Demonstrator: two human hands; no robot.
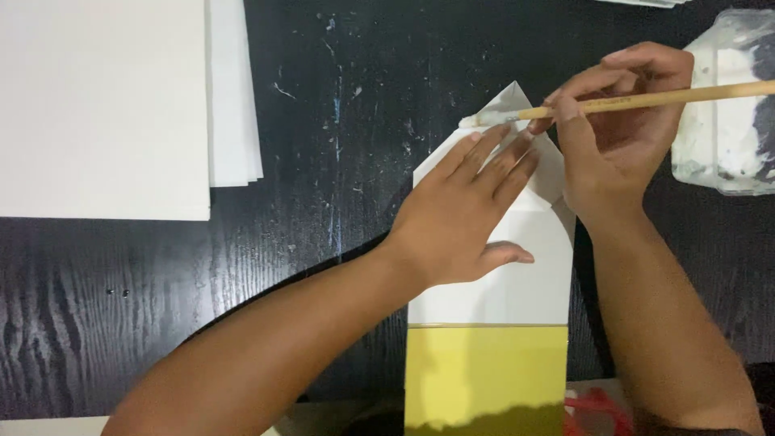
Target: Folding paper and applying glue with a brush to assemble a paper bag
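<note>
Left hand (460, 218) spread flat on thin, floppy folded paper (517, 291), right hand (617, 129) pinching light brush (646, 101); likely best held mid-handle.

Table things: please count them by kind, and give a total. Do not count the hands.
Folded paper piece, white and yellow: 1
Brush: 1
Clear container with white paste: 1
Stack of white sheets: 1
Red thing at the bottom edge, kind unclear: 1
Total: 5

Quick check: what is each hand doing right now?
Left hand: open, flat on the folded paper.
Right hand: closed on a brush.
</note>
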